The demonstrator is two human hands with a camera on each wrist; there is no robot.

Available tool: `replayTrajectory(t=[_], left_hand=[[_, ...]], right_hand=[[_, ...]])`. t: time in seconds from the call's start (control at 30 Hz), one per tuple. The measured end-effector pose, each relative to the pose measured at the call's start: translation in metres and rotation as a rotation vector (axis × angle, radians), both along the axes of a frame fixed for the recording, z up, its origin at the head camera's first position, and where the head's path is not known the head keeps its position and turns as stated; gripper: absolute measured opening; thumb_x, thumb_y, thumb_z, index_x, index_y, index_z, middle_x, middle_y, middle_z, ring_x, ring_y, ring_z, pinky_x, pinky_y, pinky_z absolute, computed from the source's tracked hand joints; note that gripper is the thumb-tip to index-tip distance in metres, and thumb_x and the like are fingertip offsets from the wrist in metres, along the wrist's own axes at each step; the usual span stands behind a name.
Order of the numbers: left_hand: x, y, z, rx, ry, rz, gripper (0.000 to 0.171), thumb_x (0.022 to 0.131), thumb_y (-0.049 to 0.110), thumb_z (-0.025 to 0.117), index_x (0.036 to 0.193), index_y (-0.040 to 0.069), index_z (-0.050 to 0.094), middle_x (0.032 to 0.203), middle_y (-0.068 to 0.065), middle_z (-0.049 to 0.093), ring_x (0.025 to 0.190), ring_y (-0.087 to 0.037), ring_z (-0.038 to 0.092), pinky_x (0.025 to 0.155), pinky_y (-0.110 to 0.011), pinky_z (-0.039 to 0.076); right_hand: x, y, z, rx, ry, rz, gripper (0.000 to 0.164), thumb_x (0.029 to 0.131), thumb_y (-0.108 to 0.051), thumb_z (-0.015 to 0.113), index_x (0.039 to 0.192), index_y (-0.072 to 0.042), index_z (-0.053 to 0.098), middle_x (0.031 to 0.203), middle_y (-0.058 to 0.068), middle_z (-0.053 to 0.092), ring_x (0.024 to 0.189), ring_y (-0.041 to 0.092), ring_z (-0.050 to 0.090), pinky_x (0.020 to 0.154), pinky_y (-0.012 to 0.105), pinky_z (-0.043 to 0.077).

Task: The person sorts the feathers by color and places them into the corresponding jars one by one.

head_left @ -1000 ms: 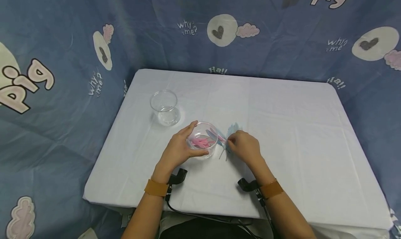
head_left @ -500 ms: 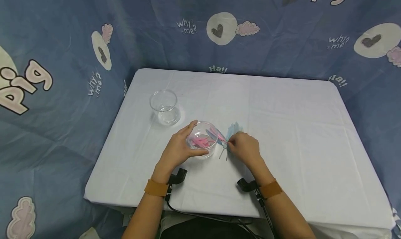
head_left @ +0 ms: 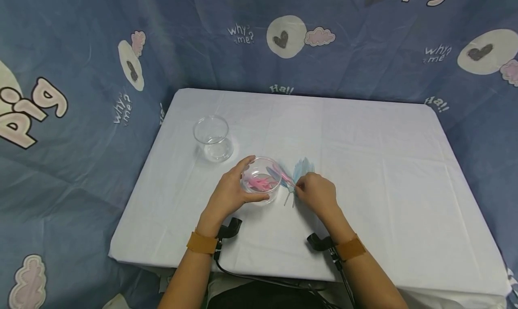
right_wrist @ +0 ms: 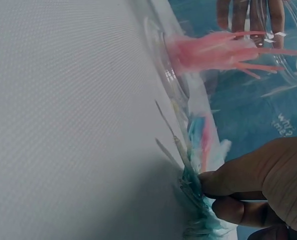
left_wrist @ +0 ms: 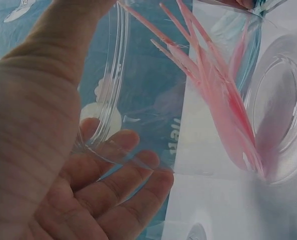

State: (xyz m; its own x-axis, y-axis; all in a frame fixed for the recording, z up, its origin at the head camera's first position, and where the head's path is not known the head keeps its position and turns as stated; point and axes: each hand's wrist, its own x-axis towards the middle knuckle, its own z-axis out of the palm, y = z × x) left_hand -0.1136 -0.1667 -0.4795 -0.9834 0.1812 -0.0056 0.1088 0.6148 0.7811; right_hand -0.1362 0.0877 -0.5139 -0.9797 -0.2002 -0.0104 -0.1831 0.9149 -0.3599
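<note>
My left hand (head_left: pixel 228 190) grips a clear cup (head_left: pixel 280 185) from its left side, thumb at the near side and fingers round the far side. Several pink feathers (left_wrist: pixel 223 110) stand inside the cup, quills upward. Just right of the cup, light blue feathers (head_left: pixel 302 166) lie on the table, their thin quills pointing toward the near edge. Over them my right hand (head_left: pixel 317 193) pinches a pink feather (head_left: pixel 284 175) by its end, between thumb and index finger. In the right wrist view the blue feathers (right_wrist: pixel 201 220) bunch under those fingertips.
A second clear cup (head_left: pixel 218 151) stands at the back left of the white-covered table (head_left: pixel 384 187). Blue printed curtains (head_left: pixel 344 70) surround the table's back and sides. Black cables (head_left: pixel 259 279) run from both wrist cameras over the near edge.
My right hand has shifted slightly to the right and nearer, with the pink feather's pinched end. The left hand and its cup stay in place.
</note>
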Motion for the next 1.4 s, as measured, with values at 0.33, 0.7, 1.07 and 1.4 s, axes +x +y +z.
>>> replayTrajectory(t=[0.33,0.7,1.07,1.4], left_hand=[[0.000,0.000,0.000,0.001,0.010,-0.003,0.107,0.064,0.050,0.093,0.153,0.025,0.040,0.146,-0.012,0.055,0.118,-0.035,0.061,0.095,-0.051,0.053],[-0.001,0.000,0.000,0.004,-0.005,-0.002,0.107,0.064,0.051,0.093,0.153,0.026,0.039,0.146,-0.010,0.055,0.117,-0.034,0.061,0.095,-0.050,0.054],[-0.003,0.000,0.003,0.002,-0.004,-0.012,0.107,0.065,0.049,0.094,0.154,0.025,0.039,0.146,-0.011,0.055,0.117,-0.035,0.061,0.095,-0.050,0.054],[0.001,0.000,-0.002,0.000,-0.017,-0.003,0.108,0.064,0.049,0.094,0.154,0.026,0.039,0.149,-0.009,0.053,0.121,-0.034,0.060,0.096,-0.051,0.053]], right_hand=[[0.000,0.001,-0.003,0.004,-0.020,-0.018,0.013,0.090,-0.023,0.071,0.087,-0.016,0.082,0.084,-0.001,0.074,0.066,0.016,0.065,0.051,0.034,0.050],[0.009,0.011,0.022,-0.073,0.058,-0.040,0.017,0.092,-0.022,0.064,0.091,-0.013,0.078,0.081,0.002,0.075,0.046,0.012,0.049,0.040,0.028,0.038],[0.032,0.037,0.091,-0.223,0.355,0.014,0.010,0.092,-0.016,0.071,0.095,-0.012,0.079,0.087,0.001,0.075,0.049,0.009,0.038,0.042,0.026,0.033],[0.046,0.023,0.121,-0.290,0.483,0.232,0.009,0.088,-0.013,0.077,0.095,-0.017,0.078,0.088,-0.009,0.072,0.061,0.007,0.045,0.052,0.026,0.040]])
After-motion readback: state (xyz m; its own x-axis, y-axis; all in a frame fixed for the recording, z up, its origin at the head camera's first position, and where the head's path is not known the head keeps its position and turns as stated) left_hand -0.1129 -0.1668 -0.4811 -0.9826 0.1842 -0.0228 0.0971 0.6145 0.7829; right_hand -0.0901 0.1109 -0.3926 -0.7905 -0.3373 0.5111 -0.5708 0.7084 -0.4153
